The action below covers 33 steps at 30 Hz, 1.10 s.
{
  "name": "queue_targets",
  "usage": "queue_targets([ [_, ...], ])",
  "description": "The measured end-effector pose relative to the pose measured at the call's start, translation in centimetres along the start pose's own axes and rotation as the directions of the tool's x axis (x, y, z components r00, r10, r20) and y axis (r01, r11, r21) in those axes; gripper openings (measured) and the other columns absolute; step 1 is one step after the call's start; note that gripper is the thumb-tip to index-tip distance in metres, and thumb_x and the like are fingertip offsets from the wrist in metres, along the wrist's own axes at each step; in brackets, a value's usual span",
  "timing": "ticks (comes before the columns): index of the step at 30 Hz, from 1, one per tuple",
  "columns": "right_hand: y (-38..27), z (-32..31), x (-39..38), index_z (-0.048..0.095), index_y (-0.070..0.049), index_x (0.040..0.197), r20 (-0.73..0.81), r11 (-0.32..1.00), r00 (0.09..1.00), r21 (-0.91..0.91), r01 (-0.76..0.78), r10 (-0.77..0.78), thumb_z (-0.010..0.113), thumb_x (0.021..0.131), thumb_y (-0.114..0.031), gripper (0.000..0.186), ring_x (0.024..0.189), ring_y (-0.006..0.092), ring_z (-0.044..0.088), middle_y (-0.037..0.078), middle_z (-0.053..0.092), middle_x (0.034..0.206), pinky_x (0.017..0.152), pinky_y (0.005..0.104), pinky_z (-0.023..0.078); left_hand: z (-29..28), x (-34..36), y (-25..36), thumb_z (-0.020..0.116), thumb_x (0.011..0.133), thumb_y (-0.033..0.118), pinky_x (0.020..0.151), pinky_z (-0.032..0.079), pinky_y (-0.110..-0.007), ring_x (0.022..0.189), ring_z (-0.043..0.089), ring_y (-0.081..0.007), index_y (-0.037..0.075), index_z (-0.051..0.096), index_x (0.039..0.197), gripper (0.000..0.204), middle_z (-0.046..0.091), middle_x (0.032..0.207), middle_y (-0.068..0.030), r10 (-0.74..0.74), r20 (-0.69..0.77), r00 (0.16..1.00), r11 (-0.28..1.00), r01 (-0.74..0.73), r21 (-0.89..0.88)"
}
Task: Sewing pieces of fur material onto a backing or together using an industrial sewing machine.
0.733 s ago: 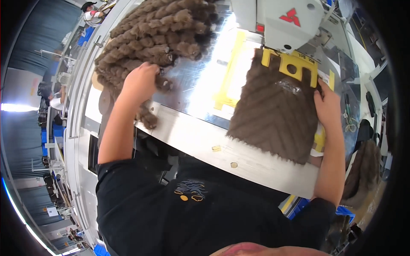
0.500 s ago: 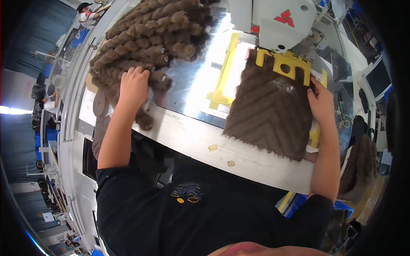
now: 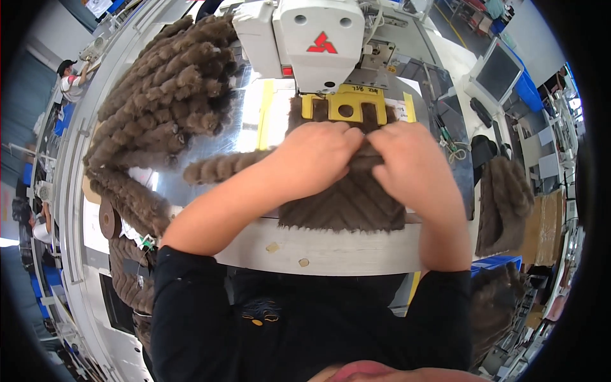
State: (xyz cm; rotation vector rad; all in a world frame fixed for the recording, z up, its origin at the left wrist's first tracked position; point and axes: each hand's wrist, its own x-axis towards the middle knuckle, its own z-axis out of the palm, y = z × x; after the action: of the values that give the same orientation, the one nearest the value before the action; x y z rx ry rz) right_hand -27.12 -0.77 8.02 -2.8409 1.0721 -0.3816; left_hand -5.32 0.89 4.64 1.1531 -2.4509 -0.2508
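Observation:
A chevron-patterned brown fur panel (image 3: 342, 209) lies under a white sewing-machine head (image 3: 320, 51), with a yellow plate (image 3: 345, 93) over its upper part. My left hand (image 3: 318, 153) is closed on one end of a fluffy brown fur strip (image 3: 210, 170), which trails leftward across the metal surface (image 3: 172, 191). My right hand (image 3: 407, 162) meets it over the panel, fingers curled on the fur at the strip's end, just below the plate; their tips are partly hidden.
A pile of fur strips (image 3: 165, 89) sits at the left, beside a brown roll (image 3: 108, 219). To the right are green-handled scissors (image 3: 449, 137), a screen (image 3: 499, 67), more fur pieces (image 3: 503, 210) and a cardboard box (image 3: 544, 232). A co-worker (image 3: 70, 83) is at a far-left bench.
My left hand has moved from the pile onto the panel, bringing a fur strip along. My right hand has moved inward from the panel's right edge. The whole view has shifted.

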Motion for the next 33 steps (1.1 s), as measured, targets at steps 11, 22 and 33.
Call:
queue_targets([
  [11, 7.3, -3.7, -4.5, 0.069, -0.003, 0.089, -0.194, 0.917, 0.953, -0.281, -0.283, 0.234, 0.066, 0.068, -0.004, 0.021, 0.089, 0.0423, 0.064, 0.018, 0.066, 0.082, 0.081, 0.0502, 0.049, -1.0, -0.2, -2.5, 0.068, 0.073, 0.001, 0.079, 0.054, -0.049, 0.094, 0.066, -0.0417, 0.004, 0.064, 0.110, 0.037, 0.068, 0.095, -0.0183, -0.252, 0.096, 0.963, 0.958, 0.234, 0.165],
  [22, 3.0, -0.1, -0.4, 0.060, 0.000, 0.099, 0.077, 0.979, 0.996, 0.199, -0.050, 0.036, 0.066, 0.084, -0.014, 0.021, 0.092, 0.0413, 0.065, 0.017, 0.067, 0.092, 0.079, 0.0511, 0.053, -4.8, -1.3, -3.0, 0.075, 0.071, 0.001, 0.079, 0.055, -0.035, 0.085, 0.070, -0.0325, 0.001, 0.069, 0.118, 0.048, 0.071, 0.095, -0.0168, -0.153, 0.046, 0.987, 0.937, 0.160, -0.312],
  [33, 1.5, -1.5, -0.8, 0.060, 0.004, 0.108, 0.088, 0.893, 0.995, 0.451, -0.005, -0.039, 0.072, 0.080, -0.014, 0.035, 0.096, 0.0459, 0.062, 0.023, 0.065, 0.096, 0.079, 0.0507, 0.050, -3.7, -2.7, -3.6, 0.102, 0.063, 0.022, 0.096, 0.056, -0.038, 0.106, 0.072, -0.0253, -0.004, 0.073, 0.118, 0.067, 0.075, 0.114, -0.0167, -0.145, -0.332, 0.932, 0.287, -0.281, -0.916],
])
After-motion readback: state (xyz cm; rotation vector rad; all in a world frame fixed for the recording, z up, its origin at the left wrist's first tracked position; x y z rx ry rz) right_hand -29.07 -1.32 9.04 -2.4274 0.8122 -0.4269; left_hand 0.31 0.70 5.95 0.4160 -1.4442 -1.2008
